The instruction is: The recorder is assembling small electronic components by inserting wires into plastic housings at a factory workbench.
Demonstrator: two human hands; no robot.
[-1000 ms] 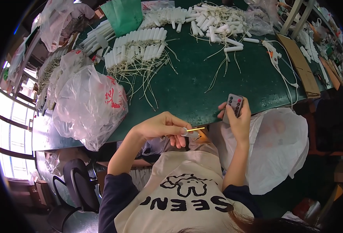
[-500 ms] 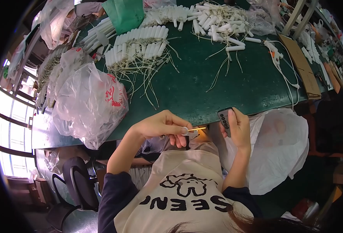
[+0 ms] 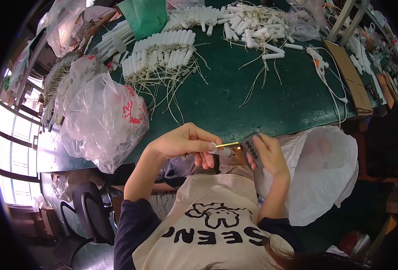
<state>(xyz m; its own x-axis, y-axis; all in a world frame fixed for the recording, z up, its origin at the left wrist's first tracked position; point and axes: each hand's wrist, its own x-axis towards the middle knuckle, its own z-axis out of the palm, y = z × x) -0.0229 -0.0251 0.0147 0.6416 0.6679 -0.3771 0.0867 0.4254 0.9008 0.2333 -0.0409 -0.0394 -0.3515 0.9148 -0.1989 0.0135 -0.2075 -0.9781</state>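
Note:
Over my lap, just off the table's near edge, my left hand (image 3: 185, 145) pinches a thin glowing yellow strip (image 3: 228, 145) between thumb and forefinger. A short whitish tube-like piece (image 3: 222, 151) shows below the strip; whether it is joined to the strip I cannot tell. My right hand (image 3: 271, 156) is closed on a small dark remote control (image 3: 250, 148) with several round buttons. The remote is tilted, its upper end close to the tip of the strip. A small bright spot shows between them.
On the green table (image 3: 217, 99) lie a bundled row of white tubes (image 3: 158, 51) with thin wires and a loose pile of similar tubes (image 3: 257, 27). A clear plastic bag (image 3: 104, 117) sits left, a white bag (image 3: 320, 175) hangs right. A white cable (image 3: 332, 85) lies by a cardboard strip (image 3: 350, 76).
My right hand has moved left and turned the remote toward the glowing strip. My left hand has barely shifted. Another person's arm shows more at the far left.

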